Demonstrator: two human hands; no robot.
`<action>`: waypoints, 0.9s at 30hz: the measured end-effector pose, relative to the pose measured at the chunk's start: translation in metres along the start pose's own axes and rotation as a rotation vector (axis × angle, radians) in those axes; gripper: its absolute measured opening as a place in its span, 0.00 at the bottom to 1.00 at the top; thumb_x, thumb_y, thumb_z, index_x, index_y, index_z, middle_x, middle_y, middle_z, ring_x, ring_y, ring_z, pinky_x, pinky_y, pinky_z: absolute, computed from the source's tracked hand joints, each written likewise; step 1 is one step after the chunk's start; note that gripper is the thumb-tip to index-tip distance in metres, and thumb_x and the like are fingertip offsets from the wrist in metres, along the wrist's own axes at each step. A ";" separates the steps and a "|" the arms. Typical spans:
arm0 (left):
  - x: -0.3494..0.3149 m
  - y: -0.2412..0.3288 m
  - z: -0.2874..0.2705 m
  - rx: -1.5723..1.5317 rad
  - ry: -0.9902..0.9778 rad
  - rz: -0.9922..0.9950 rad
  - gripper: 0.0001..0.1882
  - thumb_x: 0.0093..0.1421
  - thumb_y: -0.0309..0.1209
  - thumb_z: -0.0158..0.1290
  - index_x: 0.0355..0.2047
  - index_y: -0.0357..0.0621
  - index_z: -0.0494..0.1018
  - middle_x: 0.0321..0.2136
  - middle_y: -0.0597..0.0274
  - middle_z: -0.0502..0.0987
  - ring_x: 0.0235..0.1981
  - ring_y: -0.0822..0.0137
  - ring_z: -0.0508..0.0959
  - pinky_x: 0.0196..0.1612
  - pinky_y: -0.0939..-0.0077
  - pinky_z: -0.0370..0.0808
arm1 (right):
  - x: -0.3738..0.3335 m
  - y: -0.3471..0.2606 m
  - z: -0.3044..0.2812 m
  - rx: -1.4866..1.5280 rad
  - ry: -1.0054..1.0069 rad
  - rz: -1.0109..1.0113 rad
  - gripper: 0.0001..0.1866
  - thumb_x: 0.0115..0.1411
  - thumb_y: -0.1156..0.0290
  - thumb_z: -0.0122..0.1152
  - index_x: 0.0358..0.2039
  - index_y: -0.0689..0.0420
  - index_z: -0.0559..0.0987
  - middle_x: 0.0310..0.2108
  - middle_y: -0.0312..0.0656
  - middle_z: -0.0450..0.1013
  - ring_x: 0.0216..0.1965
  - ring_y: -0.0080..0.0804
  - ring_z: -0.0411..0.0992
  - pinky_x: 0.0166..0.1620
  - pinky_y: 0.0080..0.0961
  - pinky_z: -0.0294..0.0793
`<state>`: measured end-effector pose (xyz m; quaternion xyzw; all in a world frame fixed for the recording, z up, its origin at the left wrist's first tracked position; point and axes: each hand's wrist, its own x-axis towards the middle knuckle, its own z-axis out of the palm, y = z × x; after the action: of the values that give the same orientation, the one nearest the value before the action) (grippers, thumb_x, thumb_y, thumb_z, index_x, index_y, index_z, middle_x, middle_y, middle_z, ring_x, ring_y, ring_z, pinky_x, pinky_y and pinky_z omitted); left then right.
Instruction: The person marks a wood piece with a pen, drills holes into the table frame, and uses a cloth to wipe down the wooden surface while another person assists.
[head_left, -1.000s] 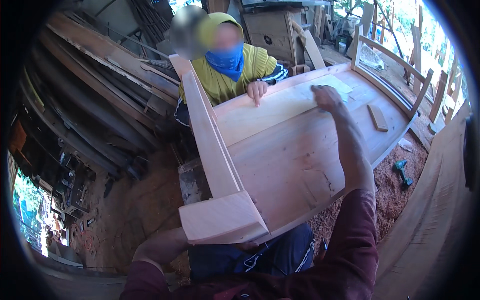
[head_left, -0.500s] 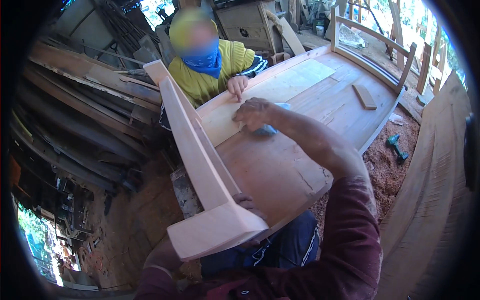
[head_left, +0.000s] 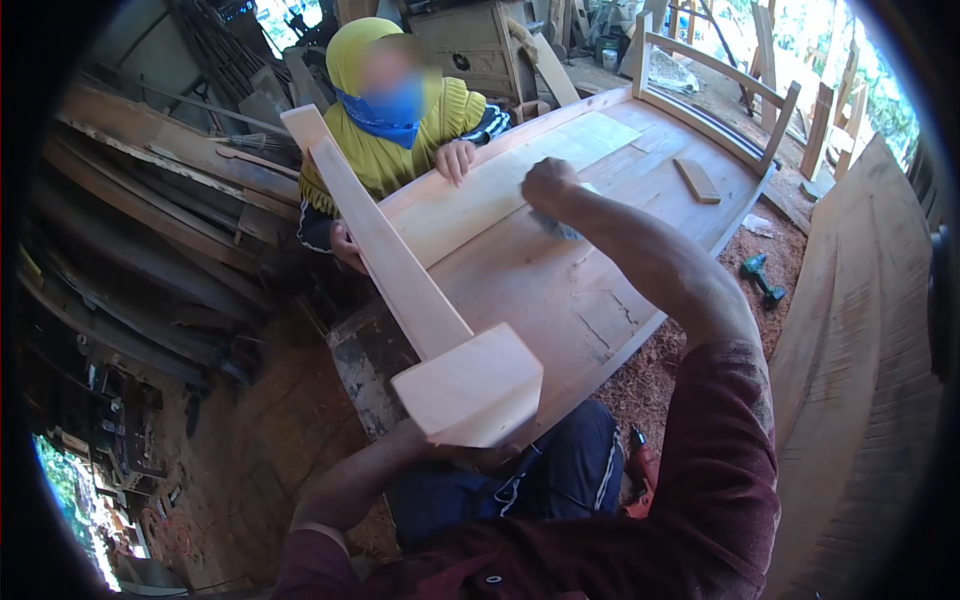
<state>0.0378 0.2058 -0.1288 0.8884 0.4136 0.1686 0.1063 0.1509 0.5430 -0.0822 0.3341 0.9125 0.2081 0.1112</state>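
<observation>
A large wooden panel [head_left: 520,300] with raised edge rails lies tilted before me, its thick square-ended post [head_left: 470,385] facing me. My left hand [head_left: 485,458] is under that post end, closed against it, its fingers mostly hidden. Over the panel my right hand [head_left: 550,184] is closed in a fist. A crumpled light-blue piece of plastic or cloth [head_left: 556,229] shows beneath its heel and wrist, seemingly gripped. A pale flat board [head_left: 450,222] lies along the panel's far side. Across from me, a co-worker's hand [head_left: 455,160] rests on the far rail, and their other hand [head_left: 347,246] holds the long side piece.
A small wood block [head_left: 697,181] lies on the panel. On the shavings to the right are a green drill [head_left: 763,280] and a red power tool [head_left: 642,475]. Wide planks [head_left: 850,380] stand at the right; stacked timber [head_left: 150,200] fills the left.
My right hand has moved away to the right over the panel, closing into a fist, with the light-blue piece shifting along. My left hand went from the post's inner side to beneath it. The co-worker's other hand appeared.
</observation>
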 end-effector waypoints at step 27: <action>-0.009 0.012 -0.017 0.037 0.121 -0.027 0.28 0.50 0.58 0.61 0.40 0.49 0.81 0.36 0.56 0.82 0.38 0.55 0.82 0.45 0.56 0.76 | -0.017 0.065 0.077 0.158 -0.113 0.647 0.20 0.67 0.60 0.44 0.43 0.54 0.84 0.44 0.42 0.81 0.42 0.40 0.80 0.36 0.42 0.81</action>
<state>0.0343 0.1919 -0.1110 0.8726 0.4345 0.2130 0.0668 0.2263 0.5999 -0.1198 0.6251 0.7649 0.1421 0.0636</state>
